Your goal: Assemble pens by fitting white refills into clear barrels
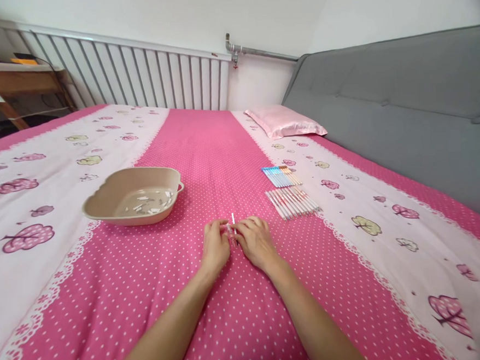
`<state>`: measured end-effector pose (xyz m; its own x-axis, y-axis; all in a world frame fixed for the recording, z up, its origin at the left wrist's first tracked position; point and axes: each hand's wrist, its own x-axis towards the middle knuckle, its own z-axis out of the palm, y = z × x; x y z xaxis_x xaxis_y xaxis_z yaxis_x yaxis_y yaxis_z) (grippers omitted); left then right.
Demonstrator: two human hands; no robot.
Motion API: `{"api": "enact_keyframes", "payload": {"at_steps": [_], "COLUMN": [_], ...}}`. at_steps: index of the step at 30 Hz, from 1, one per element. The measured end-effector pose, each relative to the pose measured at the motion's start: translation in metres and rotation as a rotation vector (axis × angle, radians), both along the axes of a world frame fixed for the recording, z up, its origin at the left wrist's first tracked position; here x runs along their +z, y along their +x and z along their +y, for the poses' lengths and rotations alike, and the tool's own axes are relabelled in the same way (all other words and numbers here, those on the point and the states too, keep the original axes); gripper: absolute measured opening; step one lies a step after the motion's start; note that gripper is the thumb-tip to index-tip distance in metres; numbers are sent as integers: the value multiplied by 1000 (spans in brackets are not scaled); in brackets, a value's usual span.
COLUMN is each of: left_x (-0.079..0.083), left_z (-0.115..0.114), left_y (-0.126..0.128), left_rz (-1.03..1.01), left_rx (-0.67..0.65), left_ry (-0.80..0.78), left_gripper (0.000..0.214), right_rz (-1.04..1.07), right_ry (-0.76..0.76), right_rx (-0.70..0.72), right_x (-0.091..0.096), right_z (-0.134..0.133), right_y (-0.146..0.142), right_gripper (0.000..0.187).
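Note:
My left hand (215, 244) and my right hand (256, 241) rest together on the pink dotted bedspread (205, 149), fingers curled and pinched around a thin pen (233, 220) whose white tip sticks up between them. A row of pink and white pens (293, 201) lies just to the right of my right hand. Behind it lies a second row of blue and orange pens (281, 176). A beige basin (102, 203) sits to the left of my left hand, with several small white scraps (149, 203) on its bottom.
A pink pillow (285, 122) lies at the far right of the bed beside the grey padded headboard (403, 113). A white slatted radiator (134, 72) runs along the far wall. A wooden desk (19, 80) stands at the far left.

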<state>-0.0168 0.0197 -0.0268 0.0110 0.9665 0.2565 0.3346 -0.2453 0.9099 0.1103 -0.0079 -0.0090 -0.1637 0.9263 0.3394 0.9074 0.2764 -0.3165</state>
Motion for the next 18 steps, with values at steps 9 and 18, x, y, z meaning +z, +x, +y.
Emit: {"api": "enact_keyframes", "payload": {"at_steps": [9,18], "left_x": [13,15], "left_z": [-9,-10], "left_y": [-2,-4], "left_rz": [332,595], "left_rx": [-77,-151], "left_ry": [41,48], "left_gripper": [33,33], "right_rz": [-73,96], "right_ry": [18,-38], "right_rx": [-40,-158], "right_x": [3,0], "right_z": [-1,1], "right_y": [0,1], "right_gripper": [20,10]}}
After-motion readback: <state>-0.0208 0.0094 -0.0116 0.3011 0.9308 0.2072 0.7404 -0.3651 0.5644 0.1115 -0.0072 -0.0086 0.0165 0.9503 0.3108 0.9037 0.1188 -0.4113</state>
